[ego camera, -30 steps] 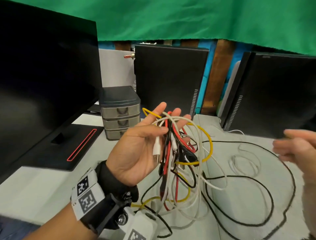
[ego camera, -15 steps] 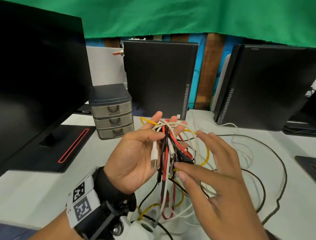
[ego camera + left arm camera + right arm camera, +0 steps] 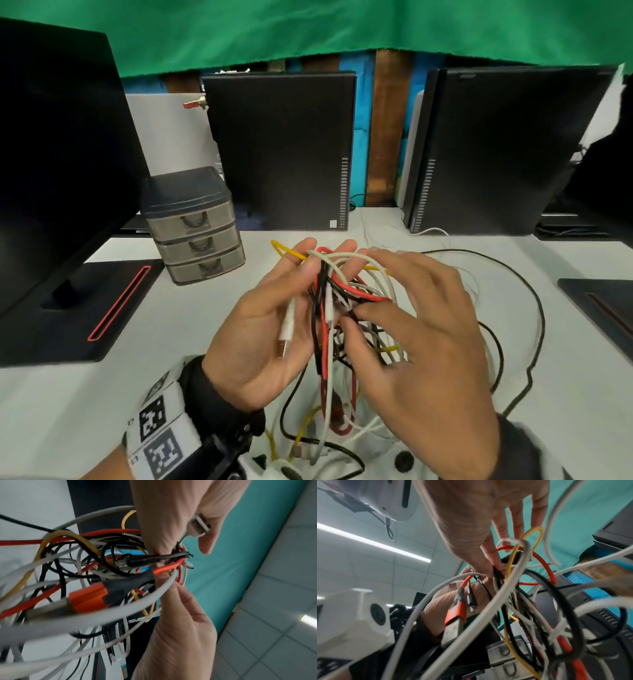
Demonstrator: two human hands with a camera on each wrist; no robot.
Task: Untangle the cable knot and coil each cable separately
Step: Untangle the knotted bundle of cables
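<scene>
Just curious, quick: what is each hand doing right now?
Left hand: holds the cable tangle up.
Right hand: thumb and forefinger pinch a strand in it.

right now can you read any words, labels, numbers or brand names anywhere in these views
No readable words, numbers or brand names.
Wrist band tags: black-and-white square code patterns; small print beside them, too blurred to read.
White sticker on the middle computer case: too small to read.
</scene>
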